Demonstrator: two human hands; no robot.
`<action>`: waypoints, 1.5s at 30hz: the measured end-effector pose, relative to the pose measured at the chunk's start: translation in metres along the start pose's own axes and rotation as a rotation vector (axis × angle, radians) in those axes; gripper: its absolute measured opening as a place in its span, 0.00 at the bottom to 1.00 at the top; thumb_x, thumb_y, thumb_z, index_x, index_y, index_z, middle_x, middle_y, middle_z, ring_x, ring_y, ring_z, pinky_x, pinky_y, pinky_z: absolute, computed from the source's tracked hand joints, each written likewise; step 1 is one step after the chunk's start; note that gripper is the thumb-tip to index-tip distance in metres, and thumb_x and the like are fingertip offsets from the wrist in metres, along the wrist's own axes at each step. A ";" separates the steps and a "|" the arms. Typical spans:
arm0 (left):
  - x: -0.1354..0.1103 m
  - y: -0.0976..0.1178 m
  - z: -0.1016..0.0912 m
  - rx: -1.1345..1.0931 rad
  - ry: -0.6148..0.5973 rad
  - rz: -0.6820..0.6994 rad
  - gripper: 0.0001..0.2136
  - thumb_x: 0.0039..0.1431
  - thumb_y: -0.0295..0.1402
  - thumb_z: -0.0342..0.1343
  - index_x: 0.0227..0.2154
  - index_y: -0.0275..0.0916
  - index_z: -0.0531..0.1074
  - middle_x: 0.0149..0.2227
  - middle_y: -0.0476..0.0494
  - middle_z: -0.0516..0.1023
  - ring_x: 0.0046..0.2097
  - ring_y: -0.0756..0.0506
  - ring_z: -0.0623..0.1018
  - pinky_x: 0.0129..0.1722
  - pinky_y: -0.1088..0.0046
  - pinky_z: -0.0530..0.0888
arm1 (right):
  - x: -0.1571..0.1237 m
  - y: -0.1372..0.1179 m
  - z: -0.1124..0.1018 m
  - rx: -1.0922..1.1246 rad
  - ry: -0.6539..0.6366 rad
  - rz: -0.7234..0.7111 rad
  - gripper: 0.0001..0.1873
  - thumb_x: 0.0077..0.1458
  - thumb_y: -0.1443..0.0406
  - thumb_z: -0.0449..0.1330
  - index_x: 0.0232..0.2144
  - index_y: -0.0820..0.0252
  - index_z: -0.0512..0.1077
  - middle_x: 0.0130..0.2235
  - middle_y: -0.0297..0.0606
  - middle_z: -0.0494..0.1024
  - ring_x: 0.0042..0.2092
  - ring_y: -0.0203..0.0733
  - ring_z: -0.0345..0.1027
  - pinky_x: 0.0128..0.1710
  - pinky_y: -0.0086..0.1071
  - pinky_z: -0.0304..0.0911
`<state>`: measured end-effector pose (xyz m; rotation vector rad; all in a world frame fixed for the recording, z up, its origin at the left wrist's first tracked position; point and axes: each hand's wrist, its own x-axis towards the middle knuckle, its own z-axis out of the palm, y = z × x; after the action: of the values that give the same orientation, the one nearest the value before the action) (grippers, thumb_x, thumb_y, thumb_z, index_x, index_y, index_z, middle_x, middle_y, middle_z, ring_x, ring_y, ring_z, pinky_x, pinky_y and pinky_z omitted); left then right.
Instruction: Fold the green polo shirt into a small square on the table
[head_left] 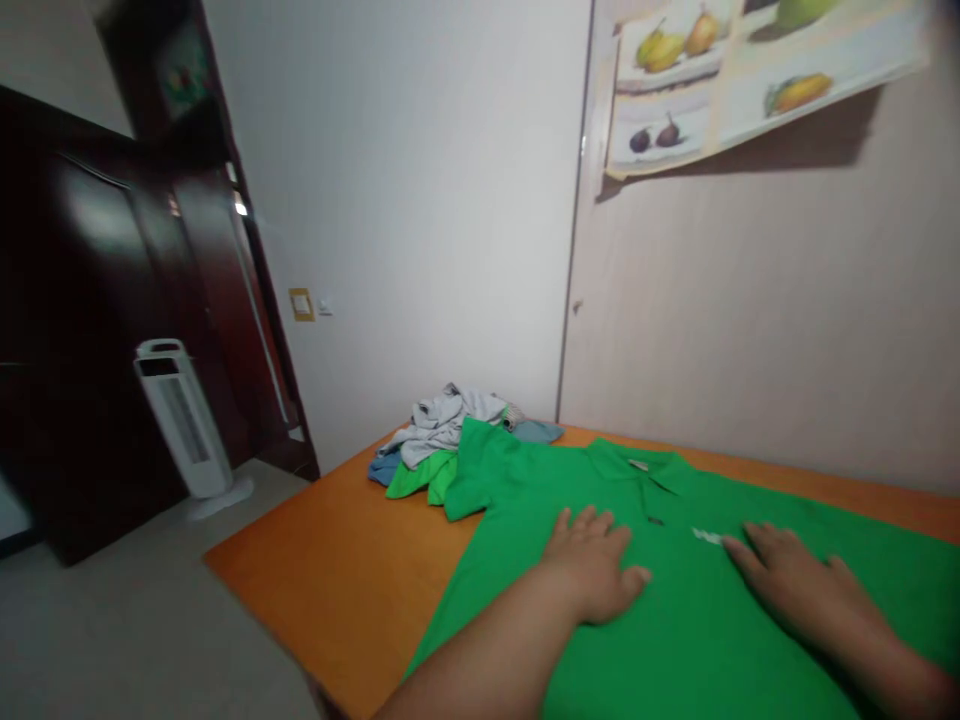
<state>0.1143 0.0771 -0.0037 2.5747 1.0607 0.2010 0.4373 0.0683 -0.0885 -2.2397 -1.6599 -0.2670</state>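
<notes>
A green polo shirt lies spread out, front side up, with its collar toward the wall and white lettering on the chest. My left hand rests flat on the shirt's chest, fingers stretched out and thumb apart. On the other side of the chest, just right of the lettering, my right hand also lies on the cloth with its fingers extended. Neither hand grips anything. The shirt's lower part runs out of view at the bottom, and its right-hand side reaches the picture's right edge.
Beneath the shirt is an orange tabletop. A heap of crumpled clothes, grey, blue and bright green, sits at its back corner, touching the shirt's sleeve. A white tower fan stands on the floor by a dark door. Fruit pictures hang above.
</notes>
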 end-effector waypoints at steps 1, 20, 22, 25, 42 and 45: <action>0.001 -0.001 0.001 0.015 0.002 -0.006 0.34 0.65 0.56 0.33 0.67 0.42 0.54 0.71 0.39 0.49 0.71 0.35 0.46 0.67 0.44 0.43 | -0.003 -0.009 -0.006 -0.026 -0.065 -0.015 0.36 0.61 0.48 0.43 0.60 0.63 0.68 0.65 0.59 0.62 0.67 0.60 0.52 0.62 0.61 0.46; 0.009 -0.007 0.009 0.114 0.095 0.001 0.31 0.66 0.53 0.37 0.66 0.44 0.59 0.70 0.41 0.54 0.71 0.36 0.50 0.67 0.45 0.47 | -0.014 -0.049 -0.047 -0.004 -0.329 -0.055 0.37 0.65 0.46 0.39 0.68 0.58 0.54 0.70 0.41 0.50 0.71 0.51 0.39 0.66 0.58 0.37; 0.009 -0.006 0.007 0.119 0.096 0.004 0.31 0.66 0.53 0.37 0.66 0.44 0.59 0.70 0.41 0.54 0.71 0.36 0.50 0.67 0.44 0.47 | -0.013 -0.043 -0.049 -0.009 -0.315 0.012 0.35 0.66 0.47 0.39 0.68 0.57 0.54 0.70 0.40 0.50 0.71 0.51 0.40 0.66 0.58 0.36; 0.009 -0.004 0.006 0.119 0.098 0.007 0.30 0.67 0.52 0.37 0.66 0.43 0.60 0.70 0.40 0.54 0.71 0.36 0.50 0.67 0.44 0.47 | -0.011 -0.036 -0.054 -0.019 -0.262 0.123 0.33 0.66 0.50 0.41 0.66 0.57 0.58 0.69 0.42 0.54 0.70 0.54 0.43 0.65 0.60 0.39; 0.008 0.006 0.010 0.034 0.104 0.088 0.29 0.67 0.51 0.38 0.64 0.43 0.62 0.69 0.40 0.57 0.70 0.34 0.52 0.66 0.41 0.46 | 0.072 -0.099 -0.042 0.187 -0.094 -0.133 0.23 0.59 0.64 0.54 0.55 0.56 0.73 0.50 0.42 0.80 0.53 0.47 0.72 0.53 0.35 0.62; 0.007 0.007 0.009 0.025 0.101 0.089 0.29 0.67 0.51 0.38 0.65 0.42 0.61 0.69 0.40 0.57 0.70 0.34 0.52 0.67 0.41 0.46 | 0.081 -0.103 -0.035 0.203 -0.106 -0.156 0.24 0.56 0.67 0.54 0.55 0.56 0.73 0.51 0.42 0.80 0.52 0.48 0.72 0.52 0.35 0.62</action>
<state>0.1263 0.0750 -0.0096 2.6614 0.9902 0.3458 0.3656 0.1539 -0.0121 -2.0105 -1.8305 -0.0155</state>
